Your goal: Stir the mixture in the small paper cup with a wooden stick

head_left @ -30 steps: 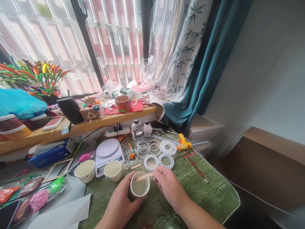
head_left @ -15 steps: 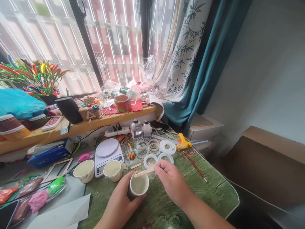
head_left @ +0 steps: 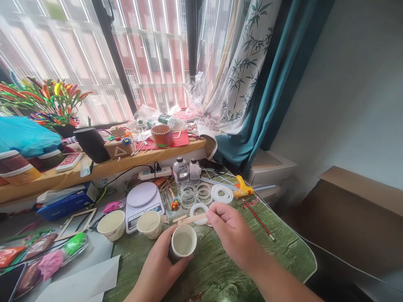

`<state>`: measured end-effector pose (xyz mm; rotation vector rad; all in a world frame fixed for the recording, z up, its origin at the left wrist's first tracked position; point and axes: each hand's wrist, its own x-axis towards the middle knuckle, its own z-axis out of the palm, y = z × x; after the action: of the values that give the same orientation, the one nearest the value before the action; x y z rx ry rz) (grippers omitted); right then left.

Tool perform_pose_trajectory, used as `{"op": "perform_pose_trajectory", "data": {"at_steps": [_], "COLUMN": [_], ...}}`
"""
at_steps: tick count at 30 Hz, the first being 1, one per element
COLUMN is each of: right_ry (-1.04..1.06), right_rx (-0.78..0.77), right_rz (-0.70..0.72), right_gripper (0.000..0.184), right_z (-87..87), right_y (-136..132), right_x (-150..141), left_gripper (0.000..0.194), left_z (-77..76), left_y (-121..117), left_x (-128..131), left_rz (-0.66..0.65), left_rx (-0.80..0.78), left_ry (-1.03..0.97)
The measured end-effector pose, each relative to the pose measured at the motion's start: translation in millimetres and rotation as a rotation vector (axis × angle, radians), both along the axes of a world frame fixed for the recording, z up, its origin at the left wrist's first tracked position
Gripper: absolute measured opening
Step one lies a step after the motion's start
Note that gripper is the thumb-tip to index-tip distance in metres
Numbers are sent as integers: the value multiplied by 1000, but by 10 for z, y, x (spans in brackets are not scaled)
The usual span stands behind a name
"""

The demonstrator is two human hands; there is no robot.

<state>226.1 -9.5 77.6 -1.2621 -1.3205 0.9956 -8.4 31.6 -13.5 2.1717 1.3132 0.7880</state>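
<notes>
My left hand [head_left: 159, 264] wraps around a white paper cup [head_left: 183, 241] holding a pale liquid. My right hand [head_left: 233, 235] pinches a flat wooden stick [head_left: 192, 219] between thumb and fingers. The stick lies level, its far end just past the cup's far rim and not touching the liquid. Right in front of the stick stands a white ring mould [head_left: 199, 213], partly hidden behind it. Two more paper cups [head_left: 149, 224] [head_left: 111, 225] stand to the left, near a white kitchen scale [head_left: 143, 201].
A green mat [head_left: 270, 251] covers the table, with transparent ring moulds [head_left: 188, 196], a yellow glue gun [head_left: 243, 187], a red brush [head_left: 258, 220], bottles [head_left: 180, 170] and a power strip [head_left: 154, 173] beyond. Craft clutter fills the windowsill [head_left: 103, 167].
My right hand has moved up and right, drawing the stick out of the cup to its far rim. The right hand now covers the ring mould beside it. The left hand has barely moved.
</notes>
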Motion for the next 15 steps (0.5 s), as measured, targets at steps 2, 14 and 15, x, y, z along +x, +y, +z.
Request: {"op": "perform_pose_trajectory", "data": {"at_steps": [2, 14, 15], "right_ry": [-90, -69, 36], "right_rx": [-5, -243, -284], "right_rz": [18, 82, 67], "right_gripper": [33, 26, 24], "right_z": [-96, -705, -734], "right_y": [19, 111, 121], "right_x": [4, -197, -198], "left_gripper": [59, 53, 54], "left_z": [-1, 2, -26], "left_y": [5, -4, 1], "left_x": [4, 12, 1], "left_rz": [2, -13, -10], "left_rx": [-1, 15, 17], "left_ry": [-4, -38, -39]}}
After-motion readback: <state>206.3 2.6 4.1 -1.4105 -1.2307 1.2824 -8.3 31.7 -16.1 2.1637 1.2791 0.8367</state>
